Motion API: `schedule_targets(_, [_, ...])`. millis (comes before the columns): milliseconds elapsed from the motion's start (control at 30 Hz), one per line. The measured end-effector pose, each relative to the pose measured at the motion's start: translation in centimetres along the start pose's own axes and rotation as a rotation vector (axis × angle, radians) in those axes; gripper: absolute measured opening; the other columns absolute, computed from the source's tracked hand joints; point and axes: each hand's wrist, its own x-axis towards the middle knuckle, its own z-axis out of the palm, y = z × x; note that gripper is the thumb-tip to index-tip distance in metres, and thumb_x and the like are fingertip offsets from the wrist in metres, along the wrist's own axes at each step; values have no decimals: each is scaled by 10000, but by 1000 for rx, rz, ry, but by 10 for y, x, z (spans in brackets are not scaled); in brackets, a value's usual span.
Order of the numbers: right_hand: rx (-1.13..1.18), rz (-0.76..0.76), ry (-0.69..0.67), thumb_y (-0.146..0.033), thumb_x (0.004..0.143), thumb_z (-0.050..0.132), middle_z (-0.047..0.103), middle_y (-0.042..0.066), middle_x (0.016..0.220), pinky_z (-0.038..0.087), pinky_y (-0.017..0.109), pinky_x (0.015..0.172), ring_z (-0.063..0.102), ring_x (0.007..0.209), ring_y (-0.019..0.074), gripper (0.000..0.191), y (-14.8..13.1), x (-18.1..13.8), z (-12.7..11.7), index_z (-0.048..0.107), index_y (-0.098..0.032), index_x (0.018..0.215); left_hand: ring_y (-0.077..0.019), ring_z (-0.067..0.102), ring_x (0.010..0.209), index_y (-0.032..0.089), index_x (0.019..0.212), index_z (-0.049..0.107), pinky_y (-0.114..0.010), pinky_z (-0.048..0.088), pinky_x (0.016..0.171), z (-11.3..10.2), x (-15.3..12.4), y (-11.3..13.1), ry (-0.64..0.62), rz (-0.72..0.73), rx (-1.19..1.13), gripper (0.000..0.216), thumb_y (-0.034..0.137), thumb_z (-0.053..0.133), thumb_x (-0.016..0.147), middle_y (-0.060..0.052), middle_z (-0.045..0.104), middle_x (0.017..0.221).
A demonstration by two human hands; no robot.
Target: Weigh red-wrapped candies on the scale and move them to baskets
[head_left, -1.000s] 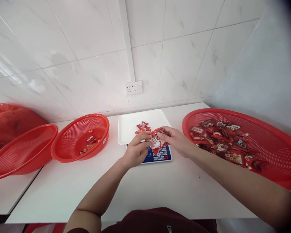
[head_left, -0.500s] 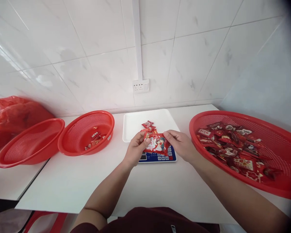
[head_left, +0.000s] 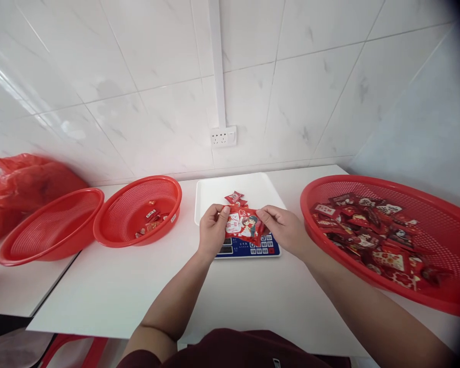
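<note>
My left hand (head_left: 212, 231) and my right hand (head_left: 284, 228) each pinch one side of a red packet printed with two cartoon figures (head_left: 244, 225), held flat above the blue keypad of a white scale (head_left: 253, 249). Both hands are closed on it. A few small red wrapped sweets (head_left: 234, 197) lie on the scale's white tray (head_left: 214, 191) just behind the packet.
A wide red basket (head_left: 437, 204) full of red packets sits at the right. A smaller red basket (head_left: 138, 212) holding a few sweets stands left of the scale, another red basket (head_left: 49, 225) and a red plastic bag (head_left: 26, 179) farther left. A wall socket (head_left: 223, 137) is behind.
The packet was crumpled between my fingers a second ago; now it is spread flat and held by its two sides. The view has shifted a little to the left.
</note>
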Motion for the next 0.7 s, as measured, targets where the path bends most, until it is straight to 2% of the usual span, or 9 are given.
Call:
schedule_targets(67, [79,38,-46,-595,819,449,609,-5,600,487,280,570,576,567,148,419,3,1,-1,537,-215,665,-97,503,584,186,741,503,-203,418,537,-6,8,0,54,26,32,272,441,553,821,30,542,655])
schedule_targets(167, [133,46,-25,-591,820,461,611,1,639,495,275,582,585,601,141,411,9,-1,-8,563,-205,721,-84,499,569,186,762,488,-187,415,532,-24,32,0,247,120,49,246,417,538,832,30,536,661])
schedule_targets(200, [142,45,-7,-588,818,469,615,6,661,497,277,591,587,614,140,408,10,-3,-11,573,-202,741,-81,502,564,191,806,488,-186,421,537,-31,41,0,305,146,40,222,406,534,834,34,532,664])
schedule_targets(267, [146,43,12,-583,810,488,618,14,691,499,288,610,583,627,142,398,13,-9,-15,589,-200,772,-90,529,570,208,981,470,-199,443,555,-43,59,-2,338,149,61,221,372,520,841,39,534,679])
schedule_targets(333, [130,47,3,-571,805,504,619,17,703,498,300,624,579,641,149,381,16,-17,-18,599,-203,802,-123,585,654,218,1148,417,-245,481,613,-51,70,-6,254,122,235,355,314,536,828,5,576,777])
schedule_targets(400, [110,57,-35,-553,812,506,619,21,716,495,309,632,576,659,156,364,20,-26,-19,607,-206,853,-200,607,894,217,1198,438,-340,498,757,-54,72,-9,121,152,546,446,256,592,781,-84,583,1034])
schedule_targets(500, [77,87,-104,-532,825,499,622,29,734,496,322,653,570,672,160,357,28,-39,-21,606,-205,923,-315,402,1242,233,1148,536,-479,377,979,-52,63,-11,-100,274,952,391,246,617,766,-131,412,1352])
schedule_targets(567, [70,118,-131,-538,816,505,626,36,740,500,329,659,567,668,161,369,34,-47,-24,607,-201,927,-332,319,1301,254,1134,554,-531,311,1022,-47,56,-10,-218,290,1087,325,311,569,815,-111,418,1367])
schedule_targets(700, [116,185,-131,-564,777,536,630,49,750,506,329,637,582,684,174,400,45,-61,-28,620,-193,900,-316,434,1219,235,1166,528,-520,373,971,-34,51,-11,-339,147,1153,347,393,494,859,-127,495,1296])
